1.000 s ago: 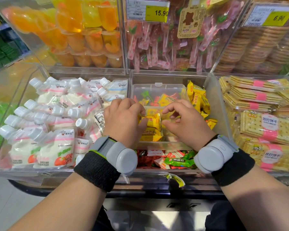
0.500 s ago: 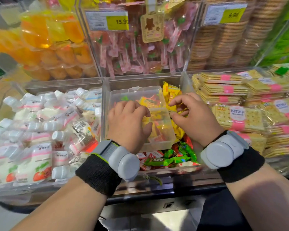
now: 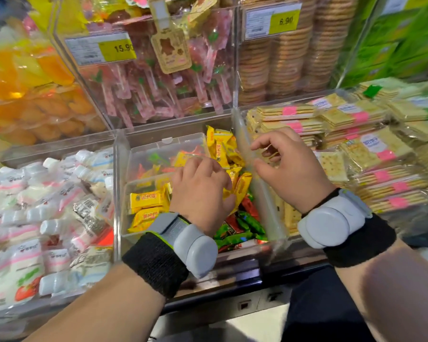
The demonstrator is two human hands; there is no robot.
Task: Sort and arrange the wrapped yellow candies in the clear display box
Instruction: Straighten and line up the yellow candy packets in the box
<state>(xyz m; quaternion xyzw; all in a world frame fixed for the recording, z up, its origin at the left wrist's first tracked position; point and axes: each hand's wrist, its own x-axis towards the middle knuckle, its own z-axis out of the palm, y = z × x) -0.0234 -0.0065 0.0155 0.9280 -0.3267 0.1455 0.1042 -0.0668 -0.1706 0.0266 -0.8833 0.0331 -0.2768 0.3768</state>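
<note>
Gathering step: the left hand (image 3: 200, 191) curls over loose candies (image 3: 235, 183) beside the box (image 3: 158, 149), grasp not determinable, the right hand (image 3: 292, 169) hovers relaxed and empty; next, place candies squarely alongside those already boxed.

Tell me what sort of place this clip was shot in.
Most likely a shop's loose-snack aisle: clear bins carry yellow price tags, 15.90 and 6.90, and hold wrapped candies, lollipops and cracker packs for sale.
</note>
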